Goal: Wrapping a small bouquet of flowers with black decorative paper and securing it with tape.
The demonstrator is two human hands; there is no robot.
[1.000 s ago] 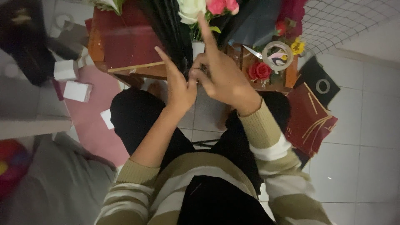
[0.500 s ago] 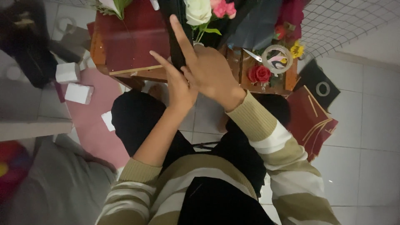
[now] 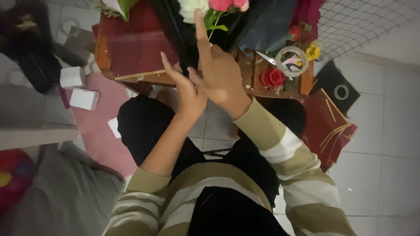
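A bouquet (image 3: 205, 8) of a white rose and pink roses sits in black wrapping paper (image 3: 177, 35) over a low wooden table (image 3: 258, 85). My left hand (image 3: 186, 89) grips the wrap's narrow lower part, thumb stretched out to the left. My right hand (image 3: 221, 74) presses against it from the right. Its index finger points straight up along the wrap and the other fingers are curled. The back of this hand hides what the fingers pinch. My knees in black trousers are below the table edge.
A red paper sheet (image 3: 131, 48) lies on the table's left side. A tape roll (image 3: 291, 59), scissors (image 3: 264, 57), a red rose (image 3: 273, 78) and a yellow flower (image 3: 313, 52) lie at its right. Dark red sheets (image 3: 328, 126) and white boxes (image 3: 72, 77) are on the floor.
Both hands stayed joined at the wrap. My right index finger has straightened further up along the bouquet, and the hands sit slightly more to the left in view.
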